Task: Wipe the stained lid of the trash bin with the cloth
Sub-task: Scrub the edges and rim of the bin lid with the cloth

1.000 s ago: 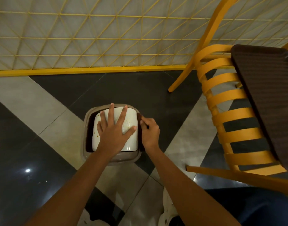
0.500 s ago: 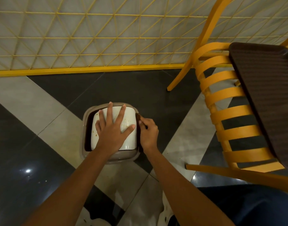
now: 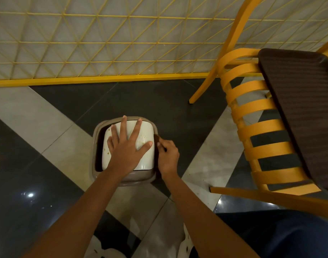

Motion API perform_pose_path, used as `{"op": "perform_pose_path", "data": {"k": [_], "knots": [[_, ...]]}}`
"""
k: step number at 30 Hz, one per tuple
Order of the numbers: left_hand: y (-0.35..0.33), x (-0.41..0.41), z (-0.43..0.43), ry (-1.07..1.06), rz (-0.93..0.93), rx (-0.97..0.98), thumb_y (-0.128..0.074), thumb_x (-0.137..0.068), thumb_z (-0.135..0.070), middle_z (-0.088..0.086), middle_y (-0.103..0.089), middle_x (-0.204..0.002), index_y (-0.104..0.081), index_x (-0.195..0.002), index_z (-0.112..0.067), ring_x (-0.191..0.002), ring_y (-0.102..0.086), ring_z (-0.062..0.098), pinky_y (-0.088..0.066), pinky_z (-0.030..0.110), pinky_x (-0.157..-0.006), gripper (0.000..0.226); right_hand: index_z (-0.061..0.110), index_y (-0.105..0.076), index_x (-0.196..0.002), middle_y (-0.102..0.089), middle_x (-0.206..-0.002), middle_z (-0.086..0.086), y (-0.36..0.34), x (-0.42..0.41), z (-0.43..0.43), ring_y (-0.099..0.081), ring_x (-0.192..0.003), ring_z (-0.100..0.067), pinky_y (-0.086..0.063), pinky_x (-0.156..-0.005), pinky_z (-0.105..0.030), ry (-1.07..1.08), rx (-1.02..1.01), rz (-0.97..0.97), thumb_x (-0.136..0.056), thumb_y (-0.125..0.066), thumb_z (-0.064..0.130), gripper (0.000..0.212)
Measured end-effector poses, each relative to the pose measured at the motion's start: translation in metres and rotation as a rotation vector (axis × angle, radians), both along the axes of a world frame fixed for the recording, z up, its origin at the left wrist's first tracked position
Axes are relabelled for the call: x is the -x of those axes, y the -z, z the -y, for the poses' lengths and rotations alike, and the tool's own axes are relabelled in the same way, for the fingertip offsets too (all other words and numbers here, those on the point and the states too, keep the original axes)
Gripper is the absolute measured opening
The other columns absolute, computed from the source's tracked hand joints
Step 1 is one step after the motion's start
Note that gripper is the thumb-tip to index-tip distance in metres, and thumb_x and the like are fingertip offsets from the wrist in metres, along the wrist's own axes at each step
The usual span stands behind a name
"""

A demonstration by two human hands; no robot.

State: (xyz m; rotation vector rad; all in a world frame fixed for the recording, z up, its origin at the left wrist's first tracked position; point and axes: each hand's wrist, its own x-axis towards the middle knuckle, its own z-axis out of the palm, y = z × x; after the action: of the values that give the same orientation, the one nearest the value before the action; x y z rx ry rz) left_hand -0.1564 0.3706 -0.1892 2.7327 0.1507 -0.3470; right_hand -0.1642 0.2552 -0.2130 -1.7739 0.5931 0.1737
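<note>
A small trash bin with a taupe rim stands on the floor below me. Its white swing lid carries small brown specks near the left edge and the right middle. My left hand lies flat on the lid with fingers spread. My right hand is curled at the bin's right edge, pinching a dark brown cloth against the lid's right side. Only a small strip of the cloth shows above the fingers.
A yellow slatted chair with a dark brown seat stands close on the right. A yellow lattice partition with a yellow base rail closes off the back. The floor has grey and black tiles; my white shoes are below.
Both hands keep nearly the same places on the bin; the left hand's fingers have slid slightly farther up the lid. The view has shifted a little.
</note>
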Motion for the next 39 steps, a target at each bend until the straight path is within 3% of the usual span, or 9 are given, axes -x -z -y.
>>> {"op": "perform_pose_path", "data": {"k": [5, 8, 13, 19, 22, 28, 30, 33, 39], "knots": [[0.002, 0.001, -0.001, 0.007, 0.022, -0.006, -0.023, -0.073, -0.068, 0.001, 0.014, -0.155, 0.002, -0.143, -0.041, -0.141, 0.009, 0.036, -0.005, 0.053, -0.112, 0.080, 0.015, -0.065, -0.109, -0.059, -0.103, 0.010, 0.001, 0.060, -0.001, -0.056, -0.101, -0.013, -0.044, -0.092, -0.017, 0.031, -0.024, 0.067, -0.090, -0.051, 0.009, 0.025], [0.003, 0.002, -0.001, 0.009, 0.022, 0.003, -0.022, -0.073, -0.069, 0.000, 0.015, -0.155, 0.004, -0.143, -0.041, -0.141, 0.010, 0.035, -0.003, 0.053, -0.112, 0.079, 0.018, -0.067, -0.106, -0.057, -0.095, 0.023, 0.001, 0.083, -0.005, -0.057, -0.097, -0.012, -0.048, -0.091, -0.027, 0.059, -0.063, 0.076, -0.090, -0.053, 0.010, 0.023], [-0.001, 0.001, -0.001, 0.013, 0.009, 0.003, -0.023, -0.075, -0.070, 0.001, 0.016, -0.155, 0.005, -0.143, -0.041, -0.141, 0.011, 0.035, -0.002, 0.053, -0.112, 0.078, 0.013, -0.064, -0.112, -0.058, -0.105, 0.007, -0.008, 0.054, -0.003, -0.055, -0.104, -0.011, -0.039, -0.090, -0.006, 0.024, -0.008, 0.124, -0.090, -0.052, 0.007, 0.026], [0.001, 0.002, -0.002, 0.018, 0.016, 0.008, -0.028, -0.082, -0.069, 0.000, 0.018, -0.154, 0.004, -0.143, -0.041, -0.141, 0.013, 0.035, -0.003, 0.053, -0.112, 0.075, 0.022, -0.064, -0.111, -0.054, -0.098, 0.019, -0.016, 0.092, -0.009, -0.054, -0.099, -0.008, -0.047, -0.091, -0.024, -0.008, -0.015, 0.126, -0.089, -0.052, 0.007, 0.030], [-0.001, 0.002, -0.001, 0.014, 0.001, 0.008, -0.025, -0.078, -0.069, 0.000, 0.017, -0.154, 0.004, -0.143, -0.041, -0.141, 0.012, 0.035, -0.003, 0.053, -0.112, 0.077, 0.015, -0.064, -0.112, -0.057, -0.104, 0.008, -0.013, 0.060, -0.004, -0.053, -0.100, -0.009, -0.043, -0.091, -0.016, -0.022, 0.023, 0.084, -0.091, -0.050, 0.008, 0.027], [-0.002, 0.000, -0.001, 0.005, 0.000, 0.011, -0.021, -0.073, -0.068, 0.000, 0.017, -0.154, 0.005, -0.143, -0.042, -0.141, 0.011, 0.036, -0.005, 0.053, -0.112, 0.079, 0.009, -0.063, -0.112, -0.061, -0.114, -0.008, -0.010, 0.005, -0.003, -0.056, -0.100, -0.015, -0.048, -0.095, -0.030, -0.005, 0.026, -0.004, -0.092, -0.048, 0.009, 0.025], [-0.001, 0.002, 0.000, 0.006, 0.002, 0.020, -0.022, -0.074, -0.068, 0.000, 0.017, -0.154, 0.004, -0.143, -0.042, -0.141, 0.011, 0.035, -0.005, 0.053, -0.112, 0.078, 0.011, -0.063, -0.112, -0.061, -0.111, -0.004, -0.010, 0.021, -0.002, -0.056, -0.100, -0.014, -0.047, -0.094, -0.024, -0.002, 0.046, 0.021, -0.092, -0.048, 0.009, 0.025], [0.000, 0.003, -0.001, 0.011, 0.015, 0.015, -0.023, -0.074, -0.068, 0.000, 0.017, -0.154, 0.003, -0.143, -0.041, -0.141, 0.011, 0.035, -0.004, 0.053, -0.112, 0.079, 0.010, -0.063, -0.112, -0.059, -0.109, -0.003, -0.008, 0.039, 0.000, -0.052, -0.095, -0.009, -0.039, -0.082, -0.002, -0.005, 0.079, -0.004, -0.092, -0.047, 0.008, 0.026], [-0.001, 0.001, 0.000, 0.012, -0.003, 0.014, -0.028, -0.082, -0.068, 0.000, 0.018, -0.154, 0.004, -0.143, -0.041, -0.141, 0.012, 0.036, -0.003, 0.053, -0.112, 0.074, 0.005, -0.061, -0.113, -0.061, -0.114, -0.012, -0.012, -0.018, -0.002, -0.056, -0.099, -0.018, -0.042, -0.086, -0.020, -0.039, 0.115, -0.028, -0.092, -0.046, 0.007, 0.025]]}}
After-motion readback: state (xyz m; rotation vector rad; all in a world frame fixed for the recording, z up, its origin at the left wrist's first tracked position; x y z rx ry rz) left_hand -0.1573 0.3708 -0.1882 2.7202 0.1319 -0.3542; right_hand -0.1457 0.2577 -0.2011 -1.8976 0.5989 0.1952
